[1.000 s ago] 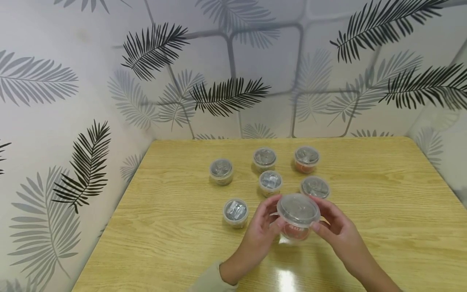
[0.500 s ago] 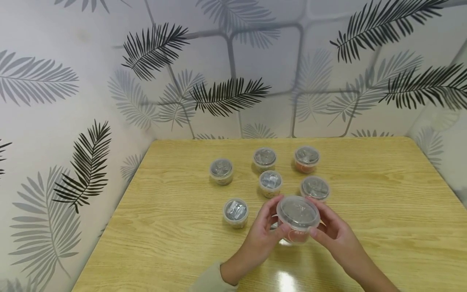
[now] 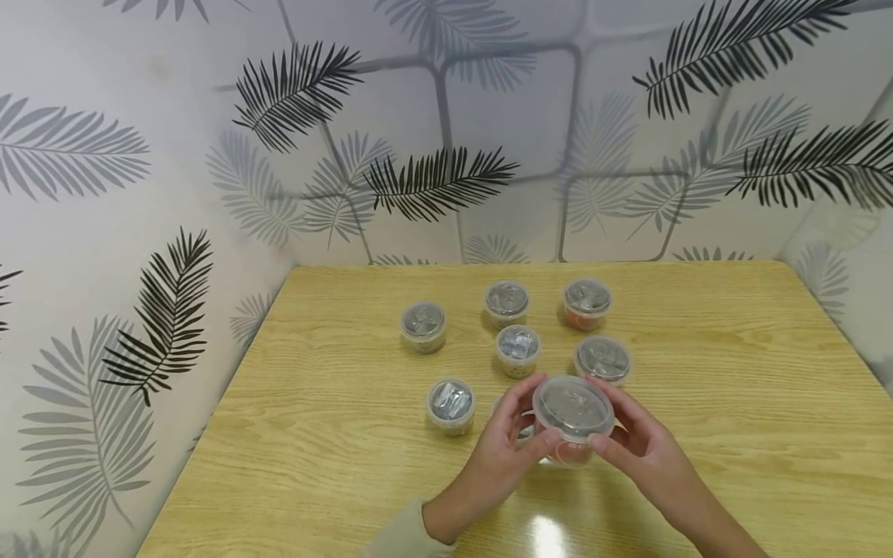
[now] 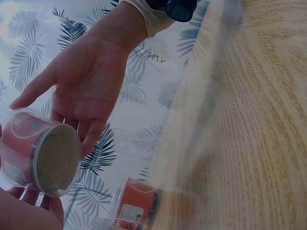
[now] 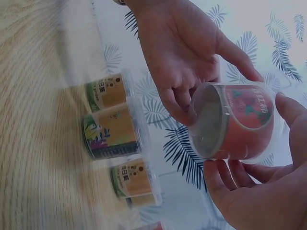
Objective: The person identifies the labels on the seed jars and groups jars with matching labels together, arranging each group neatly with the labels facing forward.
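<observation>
Both hands hold one clear plastic tub (image 3: 574, 407) with a translucent lid and a red label, raised above the table near its front. My left hand (image 3: 504, 448) grips its left side, thumb near the front and fingers round the back. On the opposite side my right hand (image 3: 645, 452) grips it in the same way. In the left wrist view the tub (image 4: 29, 148) lies between the palm of my left hand (image 4: 91, 81) and the other hand. In the right wrist view its red label (image 5: 247, 112) carries a printed ring and characters. The fingers behind it are partly hidden.
Several smaller lidded tubs stand around on the wooden table (image 3: 314, 457): one at left (image 3: 450, 407), one behind it (image 3: 423, 327), others farther back. A grey-lidded tub (image 3: 603, 358) stands just behind the held one. A leaf-patterned wall (image 3: 502, 209) borders the table's back.
The held tub has come slightly lower and turned a little between the fingers, so the label's white lettering has given way to a curved line. The standing tubs have not moved.
</observation>
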Tool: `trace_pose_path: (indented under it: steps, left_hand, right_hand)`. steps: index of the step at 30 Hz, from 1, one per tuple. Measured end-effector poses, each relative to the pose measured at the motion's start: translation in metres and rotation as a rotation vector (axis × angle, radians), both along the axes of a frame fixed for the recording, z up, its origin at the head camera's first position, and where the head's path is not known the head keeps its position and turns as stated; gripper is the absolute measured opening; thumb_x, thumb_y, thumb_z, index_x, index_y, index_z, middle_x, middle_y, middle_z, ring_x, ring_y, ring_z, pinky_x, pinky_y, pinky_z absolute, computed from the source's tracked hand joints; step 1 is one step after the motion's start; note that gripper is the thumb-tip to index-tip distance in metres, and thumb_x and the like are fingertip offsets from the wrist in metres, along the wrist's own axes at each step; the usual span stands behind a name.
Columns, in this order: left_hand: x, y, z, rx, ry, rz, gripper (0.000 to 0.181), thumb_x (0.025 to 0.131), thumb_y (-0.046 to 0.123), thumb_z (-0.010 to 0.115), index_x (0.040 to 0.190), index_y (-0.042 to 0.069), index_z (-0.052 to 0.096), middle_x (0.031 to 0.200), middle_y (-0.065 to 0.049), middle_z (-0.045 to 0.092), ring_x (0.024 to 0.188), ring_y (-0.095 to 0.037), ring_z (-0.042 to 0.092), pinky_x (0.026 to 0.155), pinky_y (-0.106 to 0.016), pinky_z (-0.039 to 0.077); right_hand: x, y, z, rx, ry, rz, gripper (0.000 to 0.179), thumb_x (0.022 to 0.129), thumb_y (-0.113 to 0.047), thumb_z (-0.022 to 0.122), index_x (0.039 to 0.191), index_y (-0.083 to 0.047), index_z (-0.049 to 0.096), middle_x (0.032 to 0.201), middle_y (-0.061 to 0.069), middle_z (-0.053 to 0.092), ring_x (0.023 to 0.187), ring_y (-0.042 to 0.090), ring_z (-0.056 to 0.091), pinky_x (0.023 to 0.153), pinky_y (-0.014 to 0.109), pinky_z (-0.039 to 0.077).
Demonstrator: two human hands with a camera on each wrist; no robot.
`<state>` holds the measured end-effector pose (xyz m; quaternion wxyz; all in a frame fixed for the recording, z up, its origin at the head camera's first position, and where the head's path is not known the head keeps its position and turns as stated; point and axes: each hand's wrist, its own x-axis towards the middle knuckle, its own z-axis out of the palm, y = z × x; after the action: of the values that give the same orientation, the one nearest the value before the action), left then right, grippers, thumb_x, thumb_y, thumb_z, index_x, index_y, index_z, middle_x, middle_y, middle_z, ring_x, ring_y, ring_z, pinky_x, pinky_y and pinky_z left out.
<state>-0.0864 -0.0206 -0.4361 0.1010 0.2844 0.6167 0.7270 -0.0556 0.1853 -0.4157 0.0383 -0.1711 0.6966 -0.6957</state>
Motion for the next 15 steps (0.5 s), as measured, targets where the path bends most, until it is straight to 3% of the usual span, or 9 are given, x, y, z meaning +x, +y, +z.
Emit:
trace_pose_path:
  steps: [6, 12, 15]
  left_hand:
    - [0.002, 0.005, 0.004, -0.1, -0.055, -0.032, 0.063, 0.092, 0.03, 0.058, 0.144, 0.017, 0.025, 0.136, 0.002, 0.038, 0.12, -0.02, 0.041, 0.093, -0.035, 0.043]
    - [0.004, 0.016, 0.023, -0.167, 0.001, -0.019, 0.062, 0.093, 0.024, 0.059, 0.143, 0.011, 0.026, 0.136, -0.001, 0.038, 0.121, -0.017, 0.04, 0.1, -0.038, 0.037]
    - [0.002, 0.026, 0.021, -0.174, 0.017, -0.003, 0.06, 0.092, 0.019, 0.06, 0.143, 0.011, 0.028, 0.136, 0.0, 0.037, 0.12, -0.015, 0.04, 0.1, -0.034, 0.037]
  right_hand:
    - [-0.001, 0.017, -0.001, 0.066, 0.015, 0.02, 0.059, 0.092, 0.006, 0.051, 0.145, -0.006, 0.029, 0.138, 0.011, 0.037, 0.118, 0.012, 0.047, 0.088, 0.026, 0.047]
    - [-0.005, 0.037, -0.002, 0.11, 0.008, 0.053, 0.06, 0.092, 0.005, 0.05, 0.146, -0.006, 0.025, 0.139, 0.008, 0.035, 0.118, 0.008, 0.046, 0.088, 0.026, 0.047]
    - [-0.006, 0.047, -0.003, 0.126, 0.005, 0.037, 0.057, 0.094, 0.004, 0.047, 0.146, -0.004, 0.025, 0.141, 0.003, 0.034, 0.119, 0.005, 0.045, 0.087, 0.024, 0.047]
